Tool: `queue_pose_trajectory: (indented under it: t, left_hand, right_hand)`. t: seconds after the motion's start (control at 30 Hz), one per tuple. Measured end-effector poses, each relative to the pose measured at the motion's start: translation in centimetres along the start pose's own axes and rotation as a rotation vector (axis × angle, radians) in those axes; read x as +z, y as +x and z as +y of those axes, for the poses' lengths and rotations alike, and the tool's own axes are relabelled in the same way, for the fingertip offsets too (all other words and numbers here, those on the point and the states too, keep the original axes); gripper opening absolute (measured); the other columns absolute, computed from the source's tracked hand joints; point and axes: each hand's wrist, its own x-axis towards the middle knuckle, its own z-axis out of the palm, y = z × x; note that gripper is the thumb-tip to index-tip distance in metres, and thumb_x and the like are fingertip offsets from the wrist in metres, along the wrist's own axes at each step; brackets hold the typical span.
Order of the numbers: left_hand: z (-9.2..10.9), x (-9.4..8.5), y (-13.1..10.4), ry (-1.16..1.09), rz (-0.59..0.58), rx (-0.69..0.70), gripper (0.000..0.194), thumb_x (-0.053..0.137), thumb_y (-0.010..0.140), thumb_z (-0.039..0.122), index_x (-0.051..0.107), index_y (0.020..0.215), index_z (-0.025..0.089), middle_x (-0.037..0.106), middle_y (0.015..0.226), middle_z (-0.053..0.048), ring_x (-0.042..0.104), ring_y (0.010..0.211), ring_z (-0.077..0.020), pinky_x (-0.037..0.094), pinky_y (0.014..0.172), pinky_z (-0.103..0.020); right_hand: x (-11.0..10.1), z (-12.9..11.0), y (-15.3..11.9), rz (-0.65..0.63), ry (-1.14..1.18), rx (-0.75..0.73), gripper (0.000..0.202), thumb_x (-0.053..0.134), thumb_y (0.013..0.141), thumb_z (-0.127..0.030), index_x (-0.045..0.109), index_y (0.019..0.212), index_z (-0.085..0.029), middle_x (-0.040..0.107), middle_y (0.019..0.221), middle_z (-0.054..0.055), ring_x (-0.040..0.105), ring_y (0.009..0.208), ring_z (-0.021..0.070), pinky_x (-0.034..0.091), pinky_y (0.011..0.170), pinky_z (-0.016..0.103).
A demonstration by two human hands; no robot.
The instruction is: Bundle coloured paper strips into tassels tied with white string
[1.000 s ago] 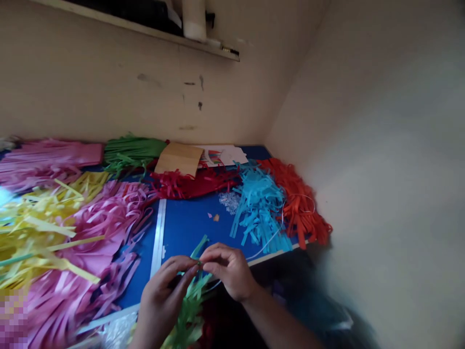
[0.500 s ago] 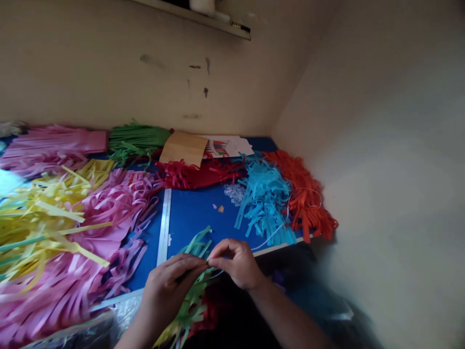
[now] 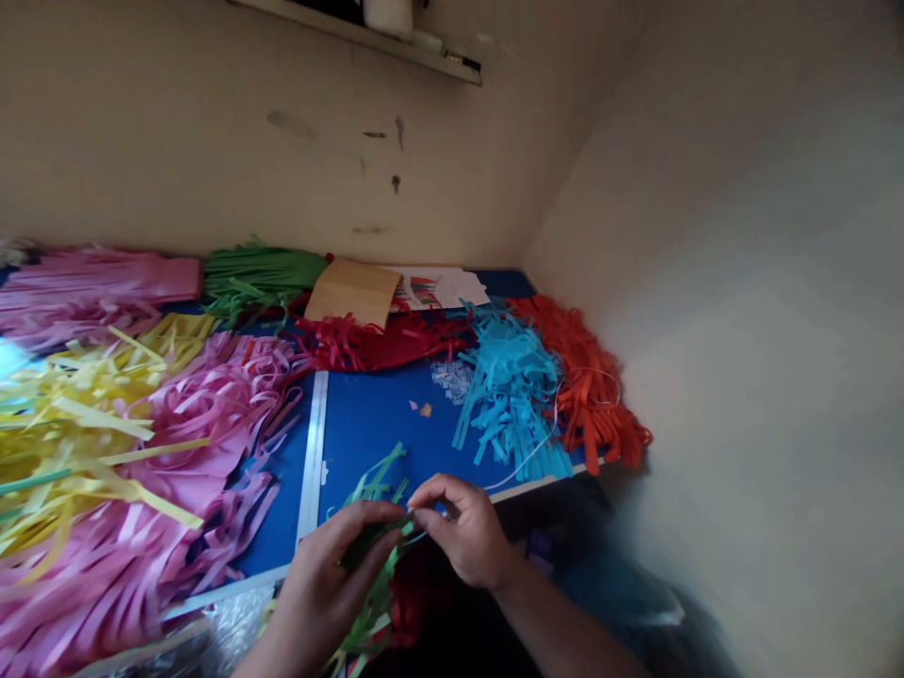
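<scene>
My left hand (image 3: 346,556) is closed on green fringed paper (image 3: 378,603), whose strips hang below the fingers and spread behind them toward the table. Close against it, my right hand (image 3: 462,527) pinches at the paper's end, thumb and forefinger together. A white string (image 3: 526,460) runs from near my right hand across the table edge to the blue fringed paper (image 3: 512,377) and over the orange fringe (image 3: 589,386). Whether the right fingertips hold the string or the paper is too small to tell.
Pink (image 3: 212,405), yellow (image 3: 77,424) and green fringes (image 3: 265,273) cover the left of the blue table (image 3: 374,414). Red fringe (image 3: 395,344), a brown paper piece (image 3: 353,290) and a printed sheet (image 3: 452,287) lie at the back, near a small clear packet (image 3: 452,379).
My left hand has turned slightly, with more green paper showing between its fingers. Both hands sit a little lower and still meet at the fingertips. The view has shifted slightly.
</scene>
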Motion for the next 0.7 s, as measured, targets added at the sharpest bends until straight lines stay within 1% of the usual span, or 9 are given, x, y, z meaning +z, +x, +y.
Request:
queue_pose_trajectory:
  t: [0.07, 0.13, 0.23, 0.3, 0.43, 0.47, 0.53, 0.63, 0.7]
  left_hand:
    - [-0.1, 0.0, -0.2, 0.071, 0.066, -0.02, 0.017, 0.063, 0.086, 0.039, 0.07, 0.082, 0.024, 0.076, 0.076, 0.0, 0.072, 0.065, -0.0142, 0.056, 0.06, -0.018]
    - [-0.1, 0.1, -0.4, 0.151, 0.12, 0.016, 0.019, 0.062, 0.086, 0.04, 0.068, 0.077, 0.024, 0.075, 0.07, 0.002, 0.071, 0.059, -0.0133, 0.055, 0.056, -0.016]
    - [-0.3, 0.1, -0.3, 0.225, 0.124, 0.137, 0.017, 0.061, 0.088, 0.038, 0.071, 0.083, 0.026, 0.077, 0.075, 0.003, 0.073, 0.064, -0.0125, 0.055, 0.061, -0.015]
    - [-0.3, 0.1, -0.3, 0.245, 0.113, 0.208, 0.015, 0.061, 0.089, 0.036, 0.072, 0.086, 0.027, 0.078, 0.077, 0.004, 0.074, 0.065, -0.0113, 0.055, 0.063, -0.013]
    - [-0.3, 0.3, -0.5, 0.288, 0.166, 0.281, 0.013, 0.062, 0.089, 0.034, 0.072, 0.088, 0.027, 0.078, 0.076, 0.005, 0.073, 0.063, -0.0098, 0.054, 0.063, -0.011]
    - [-0.2, 0.4, -0.5, 0.286, 0.177, 0.282, 0.013, 0.062, 0.089, 0.034, 0.072, 0.088, 0.026, 0.078, 0.076, 0.005, 0.073, 0.063, -0.0099, 0.054, 0.063, -0.011]
    - [0.0, 0.5, -0.5, 0.252, 0.177, 0.253, 0.013, 0.063, 0.088, 0.034, 0.073, 0.089, 0.026, 0.078, 0.077, 0.003, 0.073, 0.064, -0.0114, 0.055, 0.063, -0.013]
    - [0.5, 0.4, -0.2, 0.171, 0.15, 0.173, 0.019, 0.065, 0.086, 0.041, 0.075, 0.09, 0.025, 0.079, 0.081, -0.001, 0.075, 0.068, -0.0154, 0.058, 0.064, -0.018]
    - [0.7, 0.3, 0.0, 0.128, 0.116, 0.133, 0.022, 0.063, 0.086, 0.042, 0.075, 0.083, 0.025, 0.077, 0.077, -0.002, 0.074, 0.066, -0.0158, 0.058, 0.061, -0.018]
  right_hand:
    - [0.1, 0.0, -0.1, 0.015, -0.025, 0.007, 0.015, 0.067, 0.081, -0.018, 0.071, 0.095, -0.021, 0.073, 0.085, 0.001, 0.068, 0.078, 0.0137, 0.052, 0.075, 0.023]
    - [0.1, 0.0, -0.1, 0.009, -0.034, 0.035, 0.019, 0.07, 0.079, -0.019, 0.07, 0.097, -0.022, 0.074, 0.086, 0.001, 0.068, 0.079, 0.0141, 0.052, 0.075, 0.023]
    - [-0.3, 0.2, 0.2, -0.013, 0.015, 0.126, 0.011, 0.076, 0.075, -0.026, 0.072, 0.084, -0.021, 0.074, 0.076, 0.0, 0.067, 0.069, 0.0138, 0.05, 0.065, 0.021]
    - [-0.6, 0.4, 0.3, -0.019, 0.012, 0.13, 0.01, 0.078, 0.073, -0.028, 0.072, 0.075, -0.02, 0.073, 0.073, 0.001, 0.065, 0.067, 0.0136, 0.049, 0.062, 0.021]
    - [-0.7, 0.3, 0.2, -0.056, 0.034, 0.135, 0.01, 0.076, 0.074, -0.028, 0.074, 0.08, -0.02, 0.072, 0.073, 0.0, 0.064, 0.066, 0.0132, 0.048, 0.062, 0.022]
    - [-0.7, 0.1, 0.1, -0.057, 0.022, 0.131, 0.009, 0.075, 0.076, -0.028, 0.074, 0.081, -0.02, 0.072, 0.073, 0.0, 0.064, 0.066, 0.0132, 0.048, 0.062, 0.022]
    - [-0.8, -0.3, -0.1, -0.03, -0.062, 0.064, 0.005, 0.071, 0.079, -0.025, 0.073, 0.08, -0.02, 0.072, 0.074, 0.0, 0.065, 0.069, 0.0137, 0.049, 0.066, 0.022]
    - [-0.9, -1.0, -0.3, 0.013, -0.148, -0.046, 0.005, 0.068, 0.081, -0.022, 0.071, 0.078, -0.021, 0.072, 0.077, 0.0, 0.066, 0.074, 0.0141, 0.05, 0.073, 0.023]
    - [-0.9, -1.0, -0.4, 0.011, -0.125, -0.04, 0.004, 0.068, 0.081, -0.021, 0.071, 0.077, -0.021, 0.072, 0.076, 0.0, 0.066, 0.073, 0.0138, 0.05, 0.071, 0.022]
